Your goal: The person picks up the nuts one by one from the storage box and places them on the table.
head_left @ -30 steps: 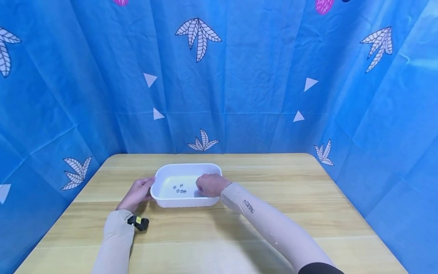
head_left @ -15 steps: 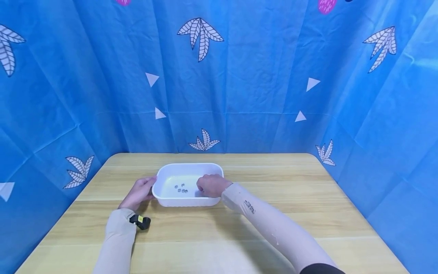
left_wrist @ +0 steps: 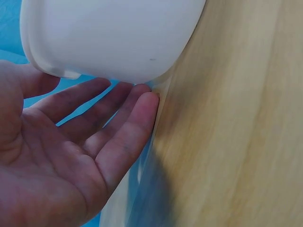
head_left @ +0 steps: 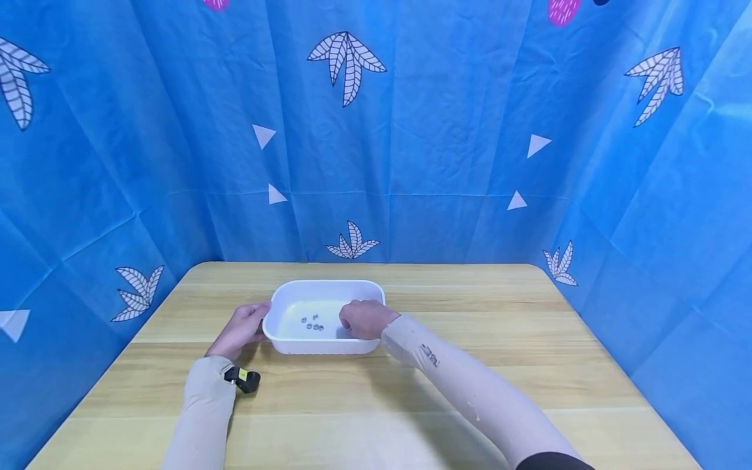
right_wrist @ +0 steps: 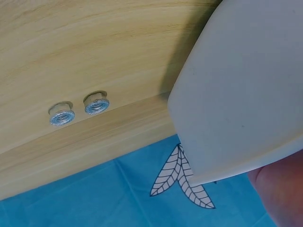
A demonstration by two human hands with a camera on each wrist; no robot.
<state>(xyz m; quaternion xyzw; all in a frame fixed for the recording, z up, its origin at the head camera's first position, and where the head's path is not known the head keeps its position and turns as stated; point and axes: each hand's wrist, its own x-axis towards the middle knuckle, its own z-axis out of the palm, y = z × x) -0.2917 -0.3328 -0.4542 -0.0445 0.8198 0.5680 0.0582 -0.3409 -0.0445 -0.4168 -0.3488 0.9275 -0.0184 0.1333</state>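
A white plastic tub stands on the table, with several small metal nuts loose on its floor. My left hand is at the tub's left end. In the left wrist view its extended, slightly bent fingers touch the outer wall, and the thumb lies by the rim. My right hand reaches over the right end into the tub, knuckles up and fingers bent. Its fingertips are hidden in both the head and right wrist views, so I cannot tell whether they hold anything.
Two metal flange nuts lie on the wooden table outside the tub in the right wrist view; the head view does not show them. A blue patterned curtain encloses the table's back and sides.
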